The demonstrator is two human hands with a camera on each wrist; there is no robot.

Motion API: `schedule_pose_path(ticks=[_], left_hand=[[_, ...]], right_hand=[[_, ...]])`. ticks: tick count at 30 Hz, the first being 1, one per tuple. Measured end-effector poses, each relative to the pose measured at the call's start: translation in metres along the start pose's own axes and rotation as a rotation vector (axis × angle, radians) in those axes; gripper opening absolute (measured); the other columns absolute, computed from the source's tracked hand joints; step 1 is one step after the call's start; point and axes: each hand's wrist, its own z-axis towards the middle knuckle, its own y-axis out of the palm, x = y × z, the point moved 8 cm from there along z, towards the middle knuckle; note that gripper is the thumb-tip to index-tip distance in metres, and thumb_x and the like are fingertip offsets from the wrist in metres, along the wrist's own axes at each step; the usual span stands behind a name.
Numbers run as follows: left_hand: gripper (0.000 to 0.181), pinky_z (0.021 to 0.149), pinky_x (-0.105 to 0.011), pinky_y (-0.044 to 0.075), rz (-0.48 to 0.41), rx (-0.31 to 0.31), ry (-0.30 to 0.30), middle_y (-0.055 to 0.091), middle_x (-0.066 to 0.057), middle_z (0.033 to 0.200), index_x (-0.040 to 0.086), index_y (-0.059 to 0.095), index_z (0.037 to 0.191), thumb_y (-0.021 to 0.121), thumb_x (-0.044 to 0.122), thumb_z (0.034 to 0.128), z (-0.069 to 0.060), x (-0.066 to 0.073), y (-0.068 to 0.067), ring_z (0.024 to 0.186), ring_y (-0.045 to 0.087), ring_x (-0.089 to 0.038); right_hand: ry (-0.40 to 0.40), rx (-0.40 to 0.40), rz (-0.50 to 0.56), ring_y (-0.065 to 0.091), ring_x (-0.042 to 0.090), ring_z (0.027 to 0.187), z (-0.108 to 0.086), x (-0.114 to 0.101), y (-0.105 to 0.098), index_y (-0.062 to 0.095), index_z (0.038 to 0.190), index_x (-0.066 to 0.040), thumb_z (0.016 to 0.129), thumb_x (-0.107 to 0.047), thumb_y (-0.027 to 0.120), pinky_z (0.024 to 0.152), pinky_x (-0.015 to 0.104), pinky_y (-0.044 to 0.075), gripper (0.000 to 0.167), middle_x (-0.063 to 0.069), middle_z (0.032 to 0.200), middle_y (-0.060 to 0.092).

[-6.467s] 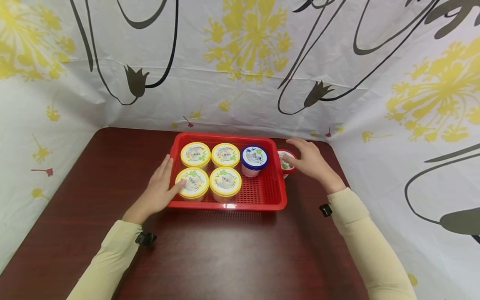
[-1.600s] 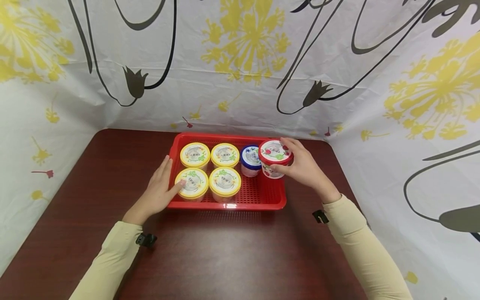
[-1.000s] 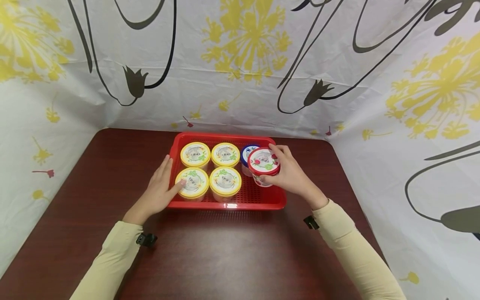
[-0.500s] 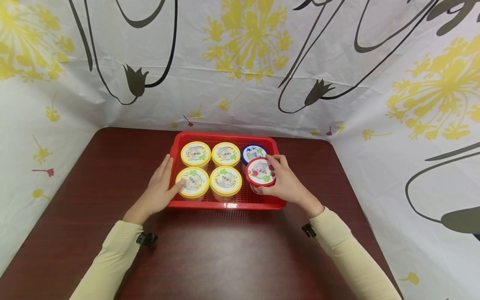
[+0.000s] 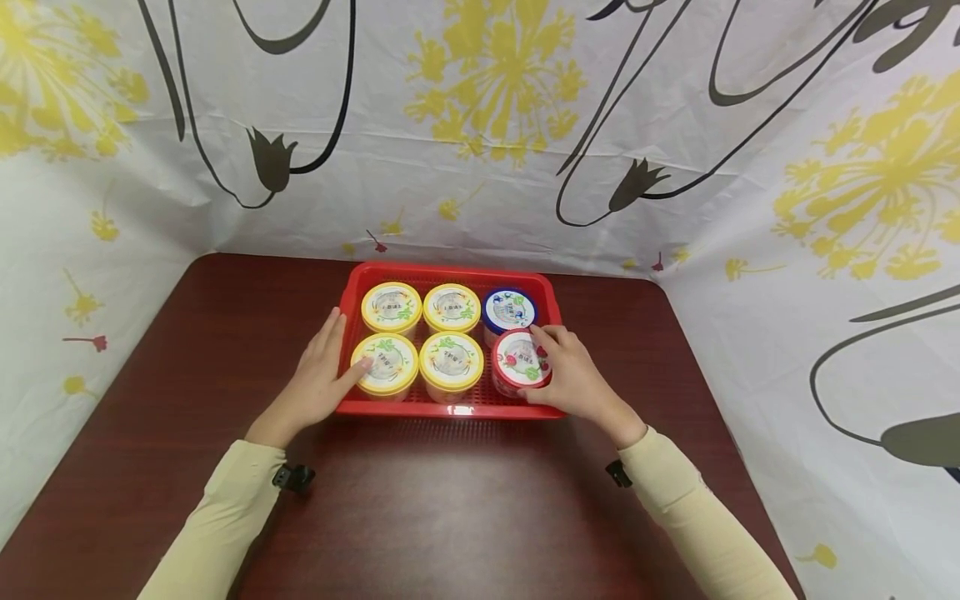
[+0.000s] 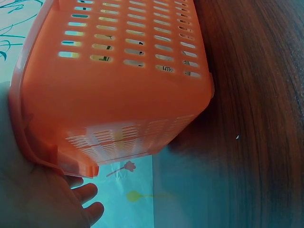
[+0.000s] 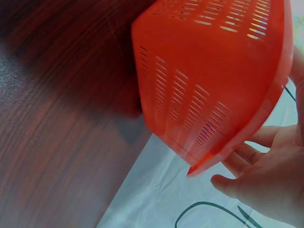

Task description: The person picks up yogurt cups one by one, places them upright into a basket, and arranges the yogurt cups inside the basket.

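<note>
A red perforated plastic basket [image 5: 450, 411] holds several round lidded tubs. My right hand [image 5: 577, 379] grips the strawberry-print tub [image 5: 522, 358] with the red-rimmed lid, which stands upright in the front right corner. Just behind it is a smaller blue-lidded tub [image 5: 509, 312]. Yellow-lidded tubs [image 5: 452, 362] fill the left and middle in two rows. Along the basket's left rim rests my left hand [image 5: 315, 375], fingers straight outside and thumb over the front left tub [image 5: 385, 364]. In the right wrist view, the basket wall hides the tub held by my right hand [image 7: 275, 171].
The basket stands at the back of a dark reddish-brown wooden table [image 5: 442, 508]. White cloth [image 5: 465, 200] with yellow and black plant prints hangs behind and on both sides. A black wrist camera [image 5: 294, 477] sits on the left wrist.
My right hand has lifted the red-lidded tub from outside the basket's right side, carried it over the rim and lowered it into the front right corner. My left hand has stayed put.
</note>
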Motion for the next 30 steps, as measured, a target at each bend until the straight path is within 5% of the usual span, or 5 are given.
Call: schedule_pose_path(ticks=[10, 30], left_hand=[[0.095, 0.113, -0.072, 0.023, 0.004, 0.009, -0.002, -0.008, -0.012, 0.168, 0.011, -0.006, 0.16, 0.051, 0.054, 0.0969, 0.0008, -0.0003, 0.0007, 0.152, 0.009, -0.043], [0.095, 0.115, -0.073, 0.02, 0.011, 0.007, -0.002, -0.008, -0.012, 0.168, 0.011, -0.007, 0.159, 0.05, 0.054, 0.0974, 0.0017, -0.0022, 0.0012, 0.152, 0.008, -0.044]], right_hand=[[-0.022, 0.006, -0.114, 0.045, 0.033, 0.129, 0.0007, -0.0025, 0.0064, 0.048, 0.145, -0.007, 0.065, -0.044, 0.089, 0.12, 0.063, 0.022, 0.097, 0.016, 0.14, 0.054], [-0.044, -0.047, -0.184, 0.044, 0.033, 0.134, 0.0049, -0.0063, 0.0073, 0.054, 0.141, -0.011, 0.066, -0.05, 0.087, 0.119, 0.068, 0.015, 0.091, 0.014, 0.138, 0.057]])
